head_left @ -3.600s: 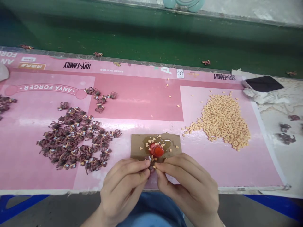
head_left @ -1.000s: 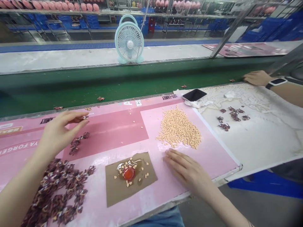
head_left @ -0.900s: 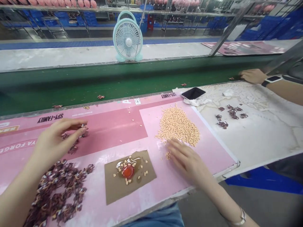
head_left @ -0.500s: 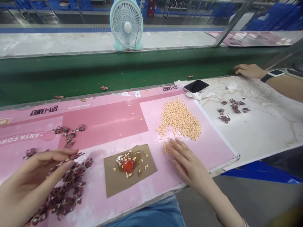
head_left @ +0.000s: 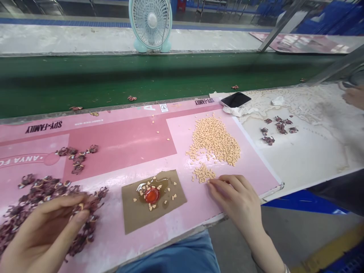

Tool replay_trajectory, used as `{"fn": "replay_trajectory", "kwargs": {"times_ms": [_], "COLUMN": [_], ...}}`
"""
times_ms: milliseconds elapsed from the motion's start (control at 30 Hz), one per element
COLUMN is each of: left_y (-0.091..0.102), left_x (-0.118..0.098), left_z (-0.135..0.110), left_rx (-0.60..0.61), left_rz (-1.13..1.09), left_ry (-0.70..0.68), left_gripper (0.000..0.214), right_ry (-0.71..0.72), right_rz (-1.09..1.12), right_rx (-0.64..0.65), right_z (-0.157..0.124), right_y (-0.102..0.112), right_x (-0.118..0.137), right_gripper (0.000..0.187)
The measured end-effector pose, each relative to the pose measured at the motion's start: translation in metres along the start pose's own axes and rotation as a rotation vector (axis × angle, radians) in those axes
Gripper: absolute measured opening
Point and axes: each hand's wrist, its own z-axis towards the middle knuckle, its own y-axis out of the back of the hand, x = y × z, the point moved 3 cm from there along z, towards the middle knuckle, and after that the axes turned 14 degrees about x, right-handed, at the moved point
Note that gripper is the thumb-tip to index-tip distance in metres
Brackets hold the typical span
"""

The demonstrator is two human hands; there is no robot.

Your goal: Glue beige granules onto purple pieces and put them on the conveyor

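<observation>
My left hand (head_left: 48,231) is closed in a pinch on a small dark-red figure-like piece (head_left: 81,206) with a pale edge. It hovers over a pile of similar dark-red pieces (head_left: 47,187). My right hand (head_left: 237,201) has thumb and fingertips together at the edge of a small heap of tiny beige pieces (head_left: 204,173); what is between the tips is too small to make out. Between my hands lies a brown card (head_left: 133,220) with a clear glossy liquid puddle, a round red disc (head_left: 151,195) and scattered beige pieces on it.
A larger beige heap (head_left: 216,140) lies behind the small one. A phone (head_left: 236,99) rests at the back of the pink mat (head_left: 108,242). Beyond runs a green belt (head_left: 99,81) carrying dark-red pieces; a fan (head_left: 152,22) stands past it. Another person's hand (head_left: 354,96) is far right.
My right hand has gone from flat, outstretched fingers to a pinch. My left hand has come down lower over the pile. The other person's hand has drawn back rightward. Belt pieces have shifted right.
</observation>
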Motion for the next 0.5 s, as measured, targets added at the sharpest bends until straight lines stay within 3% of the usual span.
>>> {"fn": "replay_trajectory", "kwargs": {"times_ms": [100,233,367,500], "left_y": [-0.014,-0.033,-0.049,-0.057], "left_x": [-0.026,-0.055,-0.062,-0.056], "left_z": [-0.004,-0.011,-0.020,-0.027], "left_rx": [-0.133,-0.159,-0.116,-0.081], "left_rz": [-0.246,-0.298,-0.367,-0.430], "left_ry": [0.122,0.169,0.143,0.146], "left_gripper": [0.038,0.032,0.029,0.027], "right_ry": [0.008,0.030,0.043,0.065], "right_rz": [-0.012,-0.006,0.018,0.068], "right_rx": [0.018,0.043,0.070,0.107], "right_z": [0.006,0.012,0.015,0.015], "right_y": [-0.001,-0.001,0.002,0.005], "right_x": [0.005,0.008,0.006,0.007], "right_gripper": [0.016,0.021,0.018,0.018]}}
